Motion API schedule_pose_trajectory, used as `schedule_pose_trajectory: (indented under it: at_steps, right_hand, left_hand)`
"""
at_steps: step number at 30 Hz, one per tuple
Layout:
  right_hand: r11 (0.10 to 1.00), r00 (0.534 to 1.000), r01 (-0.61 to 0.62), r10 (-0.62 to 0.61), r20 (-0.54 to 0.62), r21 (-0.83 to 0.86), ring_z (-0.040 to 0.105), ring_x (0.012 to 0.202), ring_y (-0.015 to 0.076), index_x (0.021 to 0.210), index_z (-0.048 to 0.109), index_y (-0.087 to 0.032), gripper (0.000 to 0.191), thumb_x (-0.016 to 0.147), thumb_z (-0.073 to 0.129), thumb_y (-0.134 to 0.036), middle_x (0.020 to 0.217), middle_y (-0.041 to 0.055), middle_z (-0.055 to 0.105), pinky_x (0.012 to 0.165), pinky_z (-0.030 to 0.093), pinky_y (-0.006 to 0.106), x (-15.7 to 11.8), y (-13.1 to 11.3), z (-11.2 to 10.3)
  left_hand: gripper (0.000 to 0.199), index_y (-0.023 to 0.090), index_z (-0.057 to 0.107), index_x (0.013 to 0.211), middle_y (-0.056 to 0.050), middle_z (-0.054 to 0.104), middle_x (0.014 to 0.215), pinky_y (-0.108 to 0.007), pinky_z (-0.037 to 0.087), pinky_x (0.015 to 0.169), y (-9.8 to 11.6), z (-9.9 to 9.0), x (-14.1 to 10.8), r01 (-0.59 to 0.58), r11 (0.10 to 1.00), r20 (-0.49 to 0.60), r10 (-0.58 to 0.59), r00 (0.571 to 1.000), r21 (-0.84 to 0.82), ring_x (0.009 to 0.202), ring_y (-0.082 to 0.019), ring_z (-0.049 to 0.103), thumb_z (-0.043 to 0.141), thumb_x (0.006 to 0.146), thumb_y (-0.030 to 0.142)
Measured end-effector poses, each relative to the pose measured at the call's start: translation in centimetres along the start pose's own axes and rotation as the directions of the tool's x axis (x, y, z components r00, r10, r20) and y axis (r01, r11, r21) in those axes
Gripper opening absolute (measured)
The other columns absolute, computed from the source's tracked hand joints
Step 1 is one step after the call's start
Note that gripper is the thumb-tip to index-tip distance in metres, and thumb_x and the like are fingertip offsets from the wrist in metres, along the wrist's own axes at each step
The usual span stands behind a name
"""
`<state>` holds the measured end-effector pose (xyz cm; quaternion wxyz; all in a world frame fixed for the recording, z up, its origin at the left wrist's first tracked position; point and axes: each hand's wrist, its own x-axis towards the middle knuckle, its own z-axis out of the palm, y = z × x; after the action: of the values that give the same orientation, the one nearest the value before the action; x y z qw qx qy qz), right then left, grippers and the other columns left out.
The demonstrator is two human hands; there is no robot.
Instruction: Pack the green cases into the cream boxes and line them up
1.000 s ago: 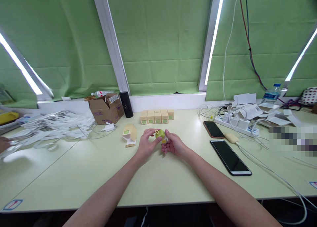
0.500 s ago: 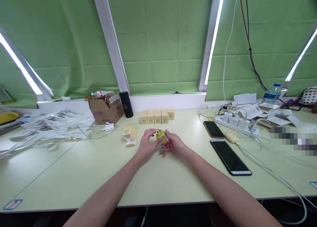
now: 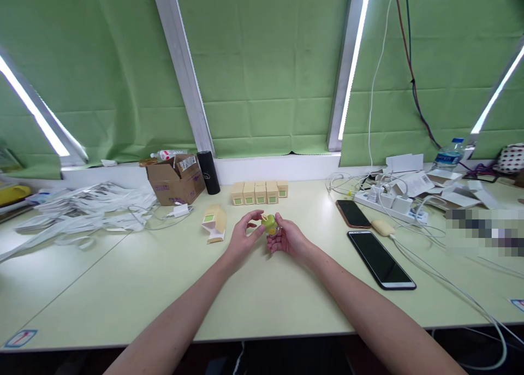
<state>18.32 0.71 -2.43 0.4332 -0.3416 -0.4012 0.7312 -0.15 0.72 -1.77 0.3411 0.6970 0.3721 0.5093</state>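
Note:
Over the middle of the table I hold a small round green figure point(image 3: 269, 224) with pale loop-like parts on top and a yellow patch low on its front. My right hand point(image 3: 291, 239) grips it from the right, thumb at its upper side and fingers curled below. At its left edge are the thumb and index finger of my left hand point(image 3: 243, 237), curved in a loose pinch; how firmly they press cannot be seen. An opened beige carton point(image 3: 214, 222) with a green label lies left of my hands. Several small beige boxes point(image 3: 260, 192) stand in a row behind them.
A brown cardboard box point(image 3: 175, 181) and a black cylinder point(image 3: 209, 173) stand at back left, near a pile of white strips point(image 3: 90, 206). To the right lie two phones point(image 3: 381, 259), a cream power bank-like object point(image 3: 383, 227), a power strip point(image 3: 393, 207) and loose cables.
The green figure has turned and shifted slightly right, showing more of its yellow patch. My left thumb and index finger have moved back towards its left edge; my right hand keeps its hold.

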Motion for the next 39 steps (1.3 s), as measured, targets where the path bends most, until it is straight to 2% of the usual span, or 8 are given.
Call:
schedule_pose_trajectory:
  at_steps: [10,13,15,18,20,22,27,39]
  right_hand:
    - [1.000,1.000,0.003,-0.003,0.018,-0.003,0.073,0.057,0.0208,0.091,0.064,-0.013,0.062,0.112,0.022,-0.054,0.064,0.0105,0.070,0.054,0.062,0.031,-0.1,0.0,0.3]
    - [0.999,0.999,0.038,-0.039,-0.030,-0.036,0.073,0.062,0.0225,0.096,0.064,-0.014,0.055,0.110,0.032,-0.057,0.070,0.0118,0.072,0.053,0.062,0.033,0.3,0.3,0.1]
    - [0.988,0.984,0.136,-0.143,-0.107,-0.078,0.073,0.067,0.0221,0.097,0.064,-0.016,0.046,0.104,0.051,-0.059,0.082,0.0112,0.073,0.052,0.062,0.033,0.6,0.5,-0.2]
    - [0.918,0.907,0.354,-0.383,-0.172,-0.177,0.071,0.080,0.0206,0.103,0.066,-0.019,0.040,0.088,0.076,-0.054,0.101,0.0087,0.069,0.059,0.065,0.034,0.8,0.6,-0.6]
    - [0.852,0.854,0.463,-0.503,-0.135,-0.245,0.070,0.087,0.0196,0.111,0.067,-0.022,0.044,0.080,0.084,-0.048,0.112,0.0076,0.066,0.069,0.066,0.035,0.6,0.7,-0.7]
    - [0.802,0.827,0.513,-0.558,-0.075,-0.306,0.069,0.094,0.0195,0.119,0.067,-0.026,0.049,0.076,0.086,-0.041,0.123,0.0075,0.064,0.077,0.065,0.037,0.4,0.8,-0.6]
    - [0.753,0.824,0.514,-0.567,-0.008,-0.412,0.067,0.104,0.0211,0.122,0.067,-0.029,0.047,0.077,0.081,-0.033,0.134,0.0071,0.060,0.084,0.062,0.038,0.2,1.4,-0.1]
    - [0.714,0.792,0.561,-0.611,0.020,-0.419,0.069,0.099,0.0199,0.127,0.070,-0.031,0.050,0.079,0.081,-0.037,0.136,0.0078,0.048,0.093,0.063,0.044,0.2,1.3,-0.1]
  left_hand:
    - [0.039,0.021,0.062,0.118,-0.011,0.067,0.122,-0.039,0.053,0.097,0.3,0.9,-0.3,0.067,0.998,-0.007,-0.067,0.998,-0.011,0.114,-0.025,0.065,0.075,0.087,0.040]
    - [0.037,0.021,0.061,0.112,-0.010,0.067,0.116,-0.037,0.055,0.094,0.1,0.8,-0.1,0.078,0.994,-0.035,-0.081,0.996,-0.074,0.110,-0.024,0.066,0.077,0.086,0.042]
    - [0.039,0.020,0.061,0.111,-0.009,0.068,0.110,-0.036,0.056,0.092,-0.1,0.7,0.1,0.092,0.989,-0.041,-0.097,0.994,-0.115,0.106,-0.023,0.067,0.078,0.085,0.044]
    - [0.043,0.020,0.061,0.110,-0.007,0.067,0.105,-0.035,0.057,0.090,-0.2,0.5,0.3,0.100,0.981,-0.059,-0.111,0.992,-0.168,0.100,-0.021,0.067,0.081,0.082,0.047]
    - [0.045,0.020,0.061,0.112,-0.007,0.068,0.103,-0.035,0.057,0.090,-0.2,0.5,0.4,0.100,0.977,-0.069,-0.115,0.991,-0.190,0.098,-0.021,0.068,0.081,0.082,0.048]
    - [0.046,0.021,0.062,0.115,-0.007,0.070,0.102,-0.037,0.057,0.092,-0.1,0.4,0.4,0.104,0.975,-0.063,-0.118,0.991,-0.196,0.099,-0.021,0.069,0.079,0.084,0.049]
    - [0.045,0.020,0.066,0.112,-0.007,0.071,0.104,-0.038,0.059,0.092,-0.3,0.5,0.3,0.100,0.977,-0.083,-0.117,0.990,-0.191,0.097,-0.021,0.070,0.080,0.083,0.052]
    - [0.045,0.018,0.065,0.101,-0.008,0.071,0.097,-0.038,0.061,0.083,-0.5,0.4,0.6,0.063,0.981,-0.127,-0.088,0.988,-0.185,0.090,-0.021,0.071,0.082,0.080,0.055]
